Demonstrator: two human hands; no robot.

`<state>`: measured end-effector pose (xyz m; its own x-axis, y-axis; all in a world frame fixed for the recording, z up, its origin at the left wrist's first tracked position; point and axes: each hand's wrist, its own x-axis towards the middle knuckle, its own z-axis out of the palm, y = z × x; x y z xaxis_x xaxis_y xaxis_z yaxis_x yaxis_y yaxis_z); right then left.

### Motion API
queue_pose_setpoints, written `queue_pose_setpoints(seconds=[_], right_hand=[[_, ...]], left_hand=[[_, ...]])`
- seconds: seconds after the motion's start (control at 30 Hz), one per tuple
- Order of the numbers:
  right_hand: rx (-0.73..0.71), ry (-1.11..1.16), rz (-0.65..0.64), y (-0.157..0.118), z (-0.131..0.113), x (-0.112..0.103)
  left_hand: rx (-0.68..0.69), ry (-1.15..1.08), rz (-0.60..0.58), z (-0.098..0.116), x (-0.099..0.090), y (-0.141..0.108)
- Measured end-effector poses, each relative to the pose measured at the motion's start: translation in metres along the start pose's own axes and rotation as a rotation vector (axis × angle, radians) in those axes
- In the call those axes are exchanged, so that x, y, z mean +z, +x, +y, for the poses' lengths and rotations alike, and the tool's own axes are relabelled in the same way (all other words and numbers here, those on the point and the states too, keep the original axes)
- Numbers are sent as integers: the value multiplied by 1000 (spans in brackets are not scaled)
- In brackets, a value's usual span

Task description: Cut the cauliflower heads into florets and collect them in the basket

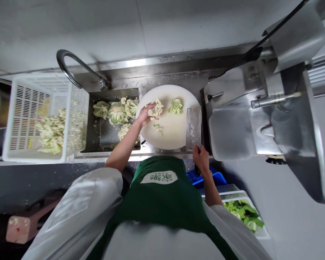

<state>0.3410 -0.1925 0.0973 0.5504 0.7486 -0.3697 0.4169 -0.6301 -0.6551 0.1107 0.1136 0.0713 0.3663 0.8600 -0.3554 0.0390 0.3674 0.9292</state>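
Observation:
My left hand [145, 115] is closed around a cauliflower piece [155, 109] above the left side of a round white cutting board [168, 139]. The fingers of my right hand [202, 159] wrap round the dark handle of a cleaver [193, 127]. Its broad blade lies over the board's right edge, apart from the cauliflower. On the board, a second cauliflower chunk [176, 106] shows its green stem side, and a small floret [158, 129] lies below my left hand. Several cauliflower heads [117, 113] fill part of the sink [108, 135] to the left.
A white plastic basket [78, 119] with cut cauliflower [54, 131] stands left of the sink, under a curved faucet [78, 61]. Close on the right is a metal slicing machine [233, 133]. Below right are a blue container [218, 177] and a crate of leafy greens [245, 213].

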Motion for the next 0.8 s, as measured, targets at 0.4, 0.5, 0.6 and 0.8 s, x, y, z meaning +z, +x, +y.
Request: queue_pose_setpoints(seconds=[0.4,0.5,0.6,0.8], right_hand=[[-141,-413,-235,15,-12,12],[-89,-516,-299,21,-6,14],[-43,-585,-329,27,-4,18],[-51,-651,-318,24,-20,20]], left_hand=[[33,-336,299,46,-141,-111],[42,-498,354,65,-199,-150],[73,-545,402,71,-251,-181],[237,-543,511,82,-360,-221]])
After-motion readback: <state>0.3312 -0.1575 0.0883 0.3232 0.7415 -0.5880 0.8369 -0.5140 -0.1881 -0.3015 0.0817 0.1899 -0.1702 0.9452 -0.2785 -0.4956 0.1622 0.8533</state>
